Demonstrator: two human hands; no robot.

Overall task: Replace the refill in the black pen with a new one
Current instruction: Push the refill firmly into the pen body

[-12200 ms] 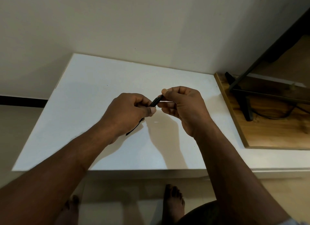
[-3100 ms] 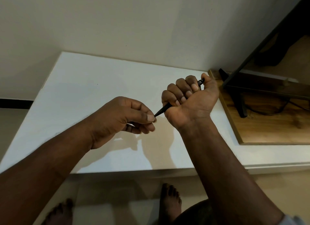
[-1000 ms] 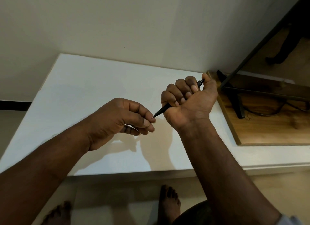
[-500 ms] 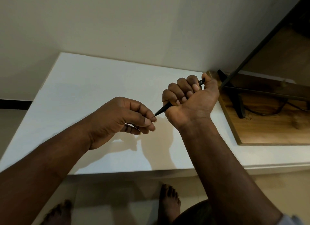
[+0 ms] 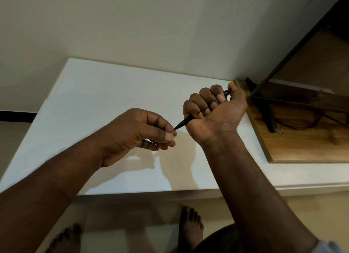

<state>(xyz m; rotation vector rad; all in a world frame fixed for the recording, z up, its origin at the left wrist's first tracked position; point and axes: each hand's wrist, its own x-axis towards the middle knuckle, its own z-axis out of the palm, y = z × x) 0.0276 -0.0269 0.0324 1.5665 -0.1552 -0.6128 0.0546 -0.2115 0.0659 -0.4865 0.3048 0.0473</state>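
The black pen [image 5: 184, 122] is held above the white table [image 5: 113, 94], tilted, with its tip pointing down toward the left. The right hand [image 5: 215, 113] is closed in a fist around the barrel, all 4 fingers [image 5: 204, 98] curled over it and the thumb set against the top end. The left hand [image 5: 136, 133] is positioned at the tip, which is pinched between thumb and index finger; the other fingers are curled beneath. A wooden board [image 5: 302, 145] carrying a black stand [image 5: 264, 109] is noted at the table's right.

White table [image 5: 94, 105] against cream wall [image 5: 151, 26]; wooden board [image 5: 302, 149] (right side).
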